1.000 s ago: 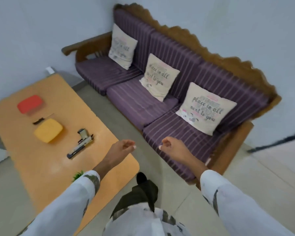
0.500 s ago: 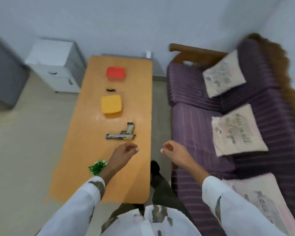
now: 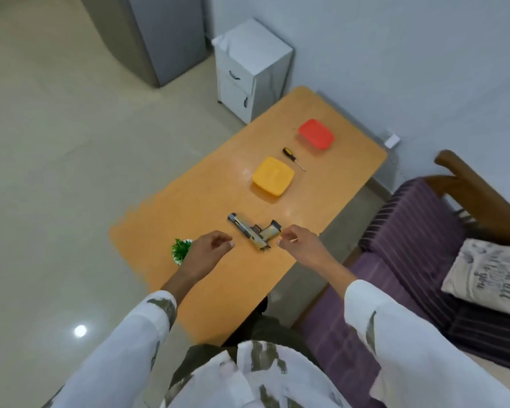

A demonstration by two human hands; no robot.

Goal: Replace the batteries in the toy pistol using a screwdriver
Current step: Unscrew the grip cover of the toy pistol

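**Over the orange desk (image 3: 189, 201), we close in on the toy pistol (image 3: 255, 232)**

The desk by the purple sofa (image 3: 409, 231) now fills our view, where a second ago we faced the sofa itself. Our left hand (image 3: 209, 251) and right hand (image 3: 299, 245) hang loosely curled and empty on either side of the toy pistol. It lies flat near the desk's near end, and neither hand appears to touch it. The screwdriver (image 3: 292, 157) lies farther off, between a yellow container (image 3: 273, 175) and a red container (image 3: 316, 134). We judge the job barely begun. The script on the cushion (image 3: 489, 272) is too blurred to read, and no brand shows.
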